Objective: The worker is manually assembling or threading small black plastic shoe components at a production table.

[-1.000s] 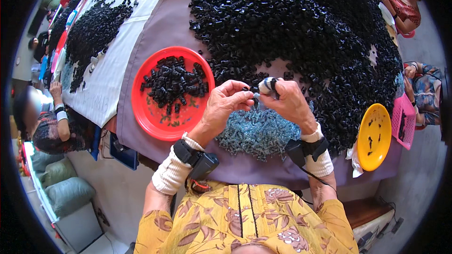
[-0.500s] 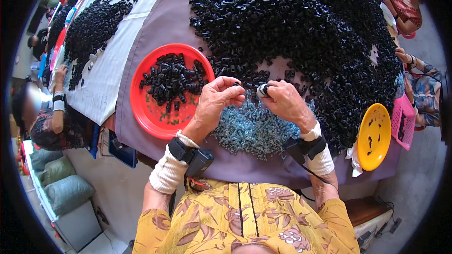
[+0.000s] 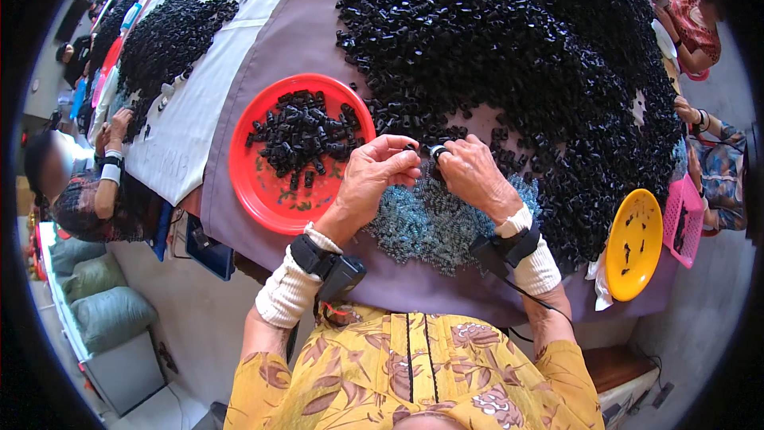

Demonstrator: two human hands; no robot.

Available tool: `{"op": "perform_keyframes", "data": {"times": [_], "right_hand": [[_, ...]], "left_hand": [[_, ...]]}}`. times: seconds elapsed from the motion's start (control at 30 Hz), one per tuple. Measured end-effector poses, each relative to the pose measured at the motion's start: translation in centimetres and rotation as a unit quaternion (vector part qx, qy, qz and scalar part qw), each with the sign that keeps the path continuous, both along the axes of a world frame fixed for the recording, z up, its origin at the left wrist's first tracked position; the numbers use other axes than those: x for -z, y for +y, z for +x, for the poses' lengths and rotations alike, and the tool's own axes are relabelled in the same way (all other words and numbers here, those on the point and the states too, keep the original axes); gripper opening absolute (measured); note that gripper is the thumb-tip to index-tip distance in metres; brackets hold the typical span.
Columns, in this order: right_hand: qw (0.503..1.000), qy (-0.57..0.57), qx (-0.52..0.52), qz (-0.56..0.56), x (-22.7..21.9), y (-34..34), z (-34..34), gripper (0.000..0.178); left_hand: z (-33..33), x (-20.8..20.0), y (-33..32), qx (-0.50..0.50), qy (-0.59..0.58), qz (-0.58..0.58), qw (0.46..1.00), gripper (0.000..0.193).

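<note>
Carefully Pinching a Small Black Part

My left hand point(image 3: 374, 179) grips a small black part point(image 3: 410, 147) at its fingertips, over the worktop point(image 3: 274, 48). My right hand point(image 3: 477, 175) is closed in a pinch just beside it; I cannot tell what it holds. The bluish heap point(image 3: 422, 227) lies below, the red plate point(image 3: 239, 159) to the left. This looks like fitting small pieces together; the next move calls for steady alignment.

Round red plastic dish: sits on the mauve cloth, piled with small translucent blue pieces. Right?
Wrong on the contents: the head view shows small black plastic pieces piled in the round red plastic dish, which does sit on the mauve cloth.
</note>
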State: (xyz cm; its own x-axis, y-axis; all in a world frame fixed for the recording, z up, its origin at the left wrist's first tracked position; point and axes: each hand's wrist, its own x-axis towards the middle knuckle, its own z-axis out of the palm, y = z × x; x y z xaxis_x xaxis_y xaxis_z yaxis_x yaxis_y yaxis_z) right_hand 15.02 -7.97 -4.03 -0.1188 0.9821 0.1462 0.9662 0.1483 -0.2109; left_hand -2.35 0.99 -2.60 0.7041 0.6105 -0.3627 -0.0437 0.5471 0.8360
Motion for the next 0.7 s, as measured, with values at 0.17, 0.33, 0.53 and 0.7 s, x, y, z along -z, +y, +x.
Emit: {"op": "perform_keyframes", "data": {"times": [0.17, 0.33, 0.53, 0.7], "right_hand": [[0.994, 0.101, 0.015, 0.029, -0.8, -0.2, 0.8, 0.012], [0.977, 0.198, -0.008, 0.074, -3.6, 0.2, 0.1, 0.017], [0.979, 0.175, -0.048, 0.098, -3.8, 0.3, -0.4, 0.012], [0.968, 0.208, -0.004, 0.138, -3.7, 0.3, -0.8, 0.010]], "left_hand": [[-0.2, 0.1, 0.1, 0.005, -0.002, 0.022, 1.000, 0.023], [0.2, 0.1, -0.1, 0.002, 0.001, 0.021, 1.000, 0.023], [0.7, 0.0, -0.5, 0.027, -0.028, 0.011, 0.999, 0.023], [0.8, -0.3, -0.4, 0.003, -0.056, -0.016, 0.998, 0.025]]}}
